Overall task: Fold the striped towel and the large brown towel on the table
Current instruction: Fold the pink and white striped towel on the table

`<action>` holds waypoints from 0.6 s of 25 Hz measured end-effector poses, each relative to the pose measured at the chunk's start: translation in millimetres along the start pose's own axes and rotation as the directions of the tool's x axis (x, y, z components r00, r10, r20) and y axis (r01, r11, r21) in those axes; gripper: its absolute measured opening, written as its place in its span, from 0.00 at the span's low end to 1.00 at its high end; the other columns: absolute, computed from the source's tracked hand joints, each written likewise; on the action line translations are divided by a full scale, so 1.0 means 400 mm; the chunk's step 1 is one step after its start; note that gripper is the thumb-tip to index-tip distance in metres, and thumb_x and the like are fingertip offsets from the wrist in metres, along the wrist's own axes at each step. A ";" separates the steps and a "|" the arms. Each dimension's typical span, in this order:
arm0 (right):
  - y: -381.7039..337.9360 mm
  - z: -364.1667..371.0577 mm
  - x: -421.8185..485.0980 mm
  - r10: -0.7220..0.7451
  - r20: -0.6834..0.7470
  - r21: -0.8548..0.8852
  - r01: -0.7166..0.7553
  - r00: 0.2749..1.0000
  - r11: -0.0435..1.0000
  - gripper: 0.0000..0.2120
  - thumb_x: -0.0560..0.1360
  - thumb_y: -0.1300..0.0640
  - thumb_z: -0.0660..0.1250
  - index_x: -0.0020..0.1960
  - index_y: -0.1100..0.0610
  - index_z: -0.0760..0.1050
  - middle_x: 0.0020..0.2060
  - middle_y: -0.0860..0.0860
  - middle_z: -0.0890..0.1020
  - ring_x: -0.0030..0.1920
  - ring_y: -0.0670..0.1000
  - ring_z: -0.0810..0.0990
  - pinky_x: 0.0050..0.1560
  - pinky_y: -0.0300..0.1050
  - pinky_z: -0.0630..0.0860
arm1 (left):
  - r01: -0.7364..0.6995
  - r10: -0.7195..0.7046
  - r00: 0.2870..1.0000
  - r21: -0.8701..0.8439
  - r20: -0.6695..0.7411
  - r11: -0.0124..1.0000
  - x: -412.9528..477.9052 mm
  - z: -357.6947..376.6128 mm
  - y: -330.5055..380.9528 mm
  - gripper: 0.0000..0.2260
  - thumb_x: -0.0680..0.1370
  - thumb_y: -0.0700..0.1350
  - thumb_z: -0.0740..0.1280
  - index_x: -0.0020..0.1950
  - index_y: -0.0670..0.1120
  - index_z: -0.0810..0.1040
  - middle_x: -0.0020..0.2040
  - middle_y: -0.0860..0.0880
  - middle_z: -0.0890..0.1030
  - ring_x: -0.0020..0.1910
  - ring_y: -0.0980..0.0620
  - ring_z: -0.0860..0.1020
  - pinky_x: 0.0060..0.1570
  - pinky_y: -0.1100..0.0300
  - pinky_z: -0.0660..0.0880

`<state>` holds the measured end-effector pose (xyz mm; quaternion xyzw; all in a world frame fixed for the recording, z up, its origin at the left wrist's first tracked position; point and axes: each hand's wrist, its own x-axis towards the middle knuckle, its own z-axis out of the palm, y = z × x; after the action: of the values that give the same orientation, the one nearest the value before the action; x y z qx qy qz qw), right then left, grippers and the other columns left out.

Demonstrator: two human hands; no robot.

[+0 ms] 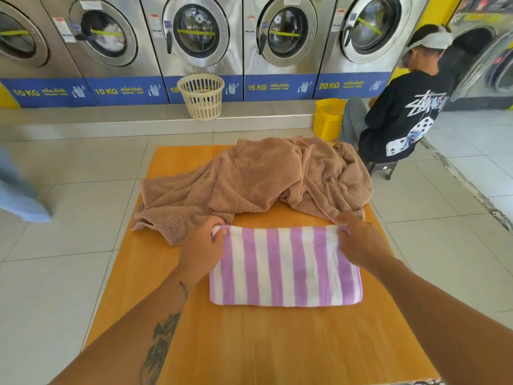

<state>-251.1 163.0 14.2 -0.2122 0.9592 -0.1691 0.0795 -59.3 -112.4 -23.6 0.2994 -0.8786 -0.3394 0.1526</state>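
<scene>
Below washers [195, 34] sit cream basket [201, 97] and yellow basket [329, 118].

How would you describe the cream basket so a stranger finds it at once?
Find the row of washing machines at the back. On the step before the middle machine stands the cream basket. Unlike the yellow basket further right, it is pale and round.

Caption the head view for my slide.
Left hand and right hand pinch the far corners of the folded striped towel on the table; the brown towel lies heaped behind.
</scene>
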 end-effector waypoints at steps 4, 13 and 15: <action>0.006 0.060 0.048 0.042 0.020 -0.155 -0.038 0.999 0.987 0.23 0.75 0.61 0.62 0.69 0.49 0.68 0.62 0.55 0.76 0.62 0.62 0.73 0.57 0.57 0.74 | -0.224 0.228 0.973 0.322 0.023 0.920 0.041 0.039 -0.015 0.14 0.73 0.37 0.66 0.58 0.48 0.77 0.55 0.49 0.75 0.54 0.46 0.73 0.51 0.50 0.72; 0.010 0.143 -0.054 -0.010 0.326 -0.327 0.122 0.945 0.937 0.34 0.74 0.57 0.62 0.77 0.43 0.55 0.76 0.48 0.58 0.76 0.55 0.56 0.67 0.56 0.67 | -0.251 -0.074 0.846 0.516 0.529 0.819 -0.070 0.186 0.056 0.34 0.81 0.56 0.54 0.81 0.49 0.40 0.81 0.45 0.39 0.79 0.42 0.37 0.76 0.39 0.37; 0.016 0.124 -0.069 0.066 0.357 -0.400 0.089 0.932 0.912 0.36 0.74 0.55 0.63 0.78 0.43 0.52 0.75 0.50 0.59 0.73 0.56 0.60 0.66 0.56 0.69 | -0.374 0.052 0.847 0.523 0.529 0.766 -0.036 0.195 0.038 0.33 0.81 0.54 0.58 0.82 0.48 0.46 0.81 0.43 0.42 0.79 0.41 0.39 0.74 0.35 0.37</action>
<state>-217.7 166.2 -32.0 -0.2574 0.9405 0.0770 0.2078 -91.1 -55.0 -70.5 0.1317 -0.9782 -0.0819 -0.1382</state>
